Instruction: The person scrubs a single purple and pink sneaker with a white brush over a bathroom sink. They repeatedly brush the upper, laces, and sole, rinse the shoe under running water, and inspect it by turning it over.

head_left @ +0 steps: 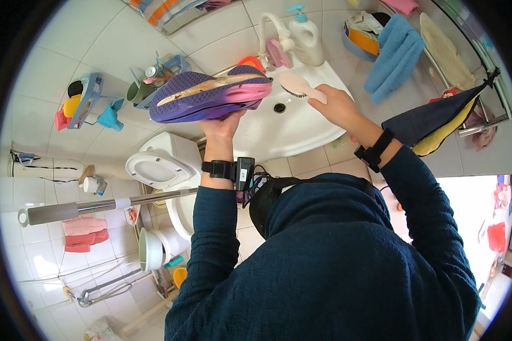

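My left hand [224, 123] holds a purple and pink sports shoe [213, 94] from below, over the left side of the white washbasin [256, 140]. The shoe lies on its side with its patterned sole towards the wall; a pale strip along the sole has brown marks. In my right hand [338, 105] is the handle of a pale pink brush [293, 82], its dark bristles facing down over the basin. Brush and shoe are a short way apart. Between and below them shows the dark drain hole [279, 108]. Part of my left hand is hidden behind the shoe.
A white tap [277, 36] and a pump bottle [306, 40] stand at the basin's back. A blue towel [394, 57] hangs right, near a dark cloth [431, 115]. To the left are a toilet [164, 160], wall racks [85, 100] and a metal pole [141, 199].
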Tool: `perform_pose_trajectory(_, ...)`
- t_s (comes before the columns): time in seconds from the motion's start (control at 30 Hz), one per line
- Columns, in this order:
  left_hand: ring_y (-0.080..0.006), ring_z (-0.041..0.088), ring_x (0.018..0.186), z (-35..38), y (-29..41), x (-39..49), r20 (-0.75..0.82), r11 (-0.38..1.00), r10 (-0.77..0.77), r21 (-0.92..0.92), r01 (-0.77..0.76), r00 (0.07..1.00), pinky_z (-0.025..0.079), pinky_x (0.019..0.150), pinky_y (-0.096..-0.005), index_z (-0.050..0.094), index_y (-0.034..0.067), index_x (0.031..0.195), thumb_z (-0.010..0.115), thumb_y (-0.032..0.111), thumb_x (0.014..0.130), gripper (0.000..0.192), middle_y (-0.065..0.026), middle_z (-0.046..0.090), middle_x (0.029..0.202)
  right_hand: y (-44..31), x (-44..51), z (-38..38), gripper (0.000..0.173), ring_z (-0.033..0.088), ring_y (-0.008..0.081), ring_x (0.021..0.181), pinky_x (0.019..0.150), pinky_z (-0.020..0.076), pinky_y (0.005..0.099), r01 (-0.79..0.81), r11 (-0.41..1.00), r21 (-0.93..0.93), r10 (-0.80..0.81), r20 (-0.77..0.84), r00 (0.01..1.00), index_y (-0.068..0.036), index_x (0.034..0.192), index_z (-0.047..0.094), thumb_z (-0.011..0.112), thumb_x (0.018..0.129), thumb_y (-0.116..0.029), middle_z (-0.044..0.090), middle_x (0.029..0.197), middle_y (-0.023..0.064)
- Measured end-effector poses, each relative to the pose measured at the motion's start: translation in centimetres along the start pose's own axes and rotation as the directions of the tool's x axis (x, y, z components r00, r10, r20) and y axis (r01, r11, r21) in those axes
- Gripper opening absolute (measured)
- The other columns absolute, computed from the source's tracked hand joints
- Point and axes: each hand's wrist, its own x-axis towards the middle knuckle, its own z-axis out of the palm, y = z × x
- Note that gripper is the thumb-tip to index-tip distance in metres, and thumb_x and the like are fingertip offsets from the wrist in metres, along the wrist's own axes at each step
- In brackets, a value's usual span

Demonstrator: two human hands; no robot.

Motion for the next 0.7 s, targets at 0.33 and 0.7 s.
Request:
perform_pose_trajectory(0.33, -0.0379, 0.03, 0.133, 0.1, -0.2, 0.4, -0.037, 0.998, 0.038, 0.045, -0.037, 0.999, 0.019, 0.107, -0.0648, 0.04, 0.01, 0.136, 0.039, 0.049, 0.091, 0.059, -0.0155, 0.036, 0.143, 0.0, 0.0, -0.3, 0.037, 0.064, 0.033, 0.08, 0.071, 0.0497, 0.0415, 0.007, 1.0, 0.006, -0.007, -0.005, 1.0, -0.007, 0.105, 0.062, 0.062, 0.083, -0.036, 0.067, 0.084, 0.016)
perform_pose_trajectory(0.7, -0.0382, 0.031, 0.133, -0.7, 0.0, 1.1, 0.019, 1.0, 0.008, -0.014, -0.008, 1.0, 0.019, 0.107, -0.0664, 0.04, 0.009, 0.136, 0.04, 0.049, 0.091, 0.06, -0.0158, 0.036, 0.143, 0.1, 0.3, 0.1, 0.037, 0.064, 0.0328, 0.078, 0.071, 0.0498, 0.0414, 0.025, 1.0, -0.001, -0.025, -0.006, 1.0, -0.006, 0.104, 0.062, 0.062, 0.083, -0.036, 0.067, 0.083, 0.0165)
